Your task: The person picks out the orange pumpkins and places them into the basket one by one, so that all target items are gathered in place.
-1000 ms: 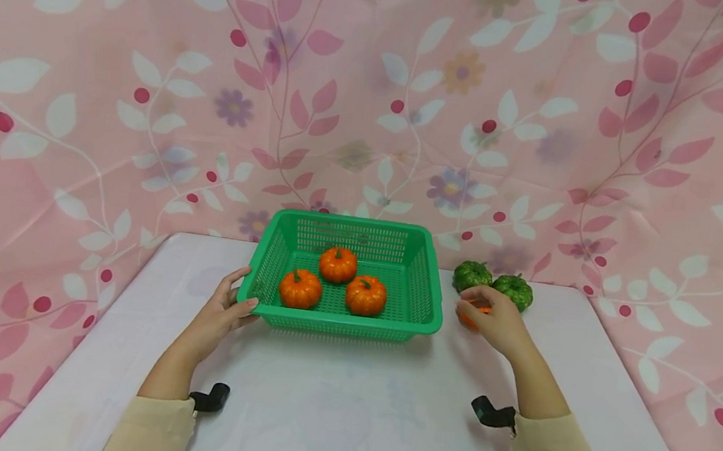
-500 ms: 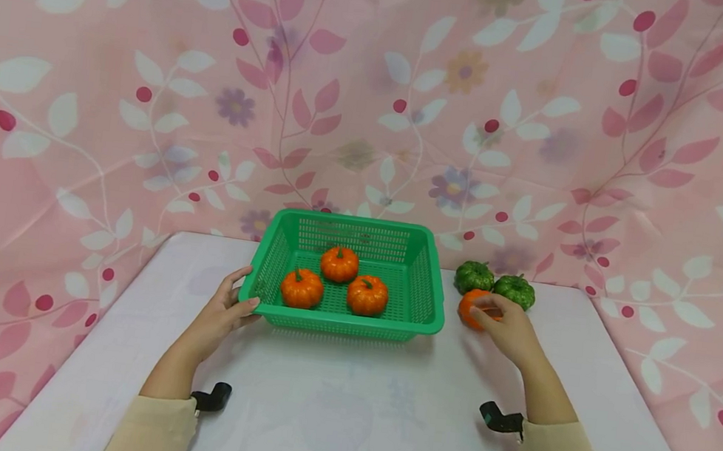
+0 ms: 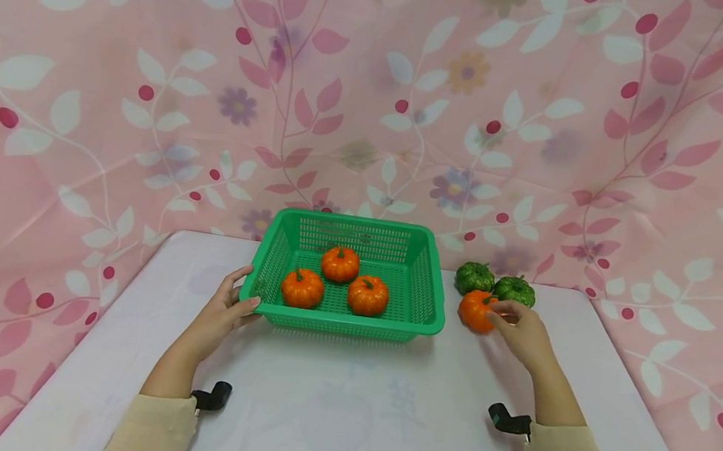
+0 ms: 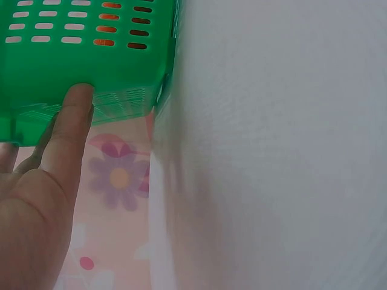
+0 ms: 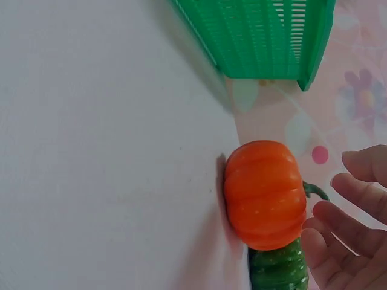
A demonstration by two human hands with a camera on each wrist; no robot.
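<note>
In the head view my left hand (image 3: 220, 317) holds the near left corner of a green plastic basket (image 3: 351, 320), thumb on the rim. In the left wrist view one straight finger touches the outside of its wall. Inside the basket sit three small orange pumpkins (image 3: 368, 297). To its right, another orange pumpkin (image 3: 475, 311) with a green stem rests on the table. My right hand (image 3: 526, 337) hovers beside this pumpkin, fingers loosely bent and holding nothing; the right wrist view shows fingertips near the stem. Just behind are two green pumpkins (image 3: 474, 278), one partly covered by the hand.
A white cloth covers the table (image 3: 326, 415). Behind it hangs a pink floral curtain (image 3: 375, 108), close to the basket and the green pumpkins. Black wrist cameras (image 3: 212, 396) stick out from both sleeves.
My right hand has drawn back to the right from the orange pumpkin outside the basket, which now shows almost whole. The left hand and the basket have stayed in place.
</note>
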